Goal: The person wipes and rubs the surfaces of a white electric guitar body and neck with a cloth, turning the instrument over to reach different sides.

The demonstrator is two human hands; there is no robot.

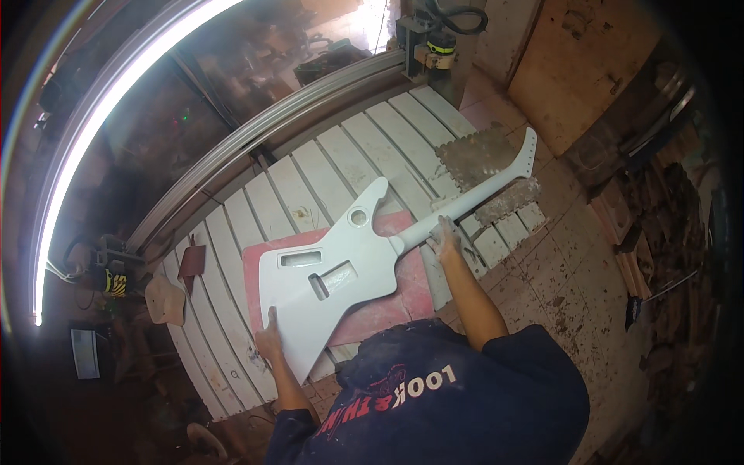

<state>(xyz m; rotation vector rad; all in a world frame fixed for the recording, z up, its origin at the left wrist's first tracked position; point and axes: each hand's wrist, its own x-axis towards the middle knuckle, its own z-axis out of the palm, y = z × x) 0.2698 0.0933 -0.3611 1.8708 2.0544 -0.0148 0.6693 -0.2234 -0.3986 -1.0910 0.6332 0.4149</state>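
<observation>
A white angular electric guitar body point(341, 271), with cut-out cavities and a round hole, lies on a pink board point(387, 310) atop a white slatted table point(325, 167). Its neck point(465, 203) runs up and right to the headstock point(528, 151). My left hand point(268, 338) grips the lower left edge of the body, thumb on top. Where the neck meets the body, my right hand point(445, 237) is closed around the neck. My dark blue shirt point(449, 403) fills the bottom of the picture.
Rough grey slabs point(477, 155) lie under the neck. A machine head point(428, 43) on a metal rail point(263, 128) stands behind the table. A tan cloth point(166, 299) and a brown piece point(191, 260) lie at the left. Wood scraps point(666, 232) are piled at the right.
</observation>
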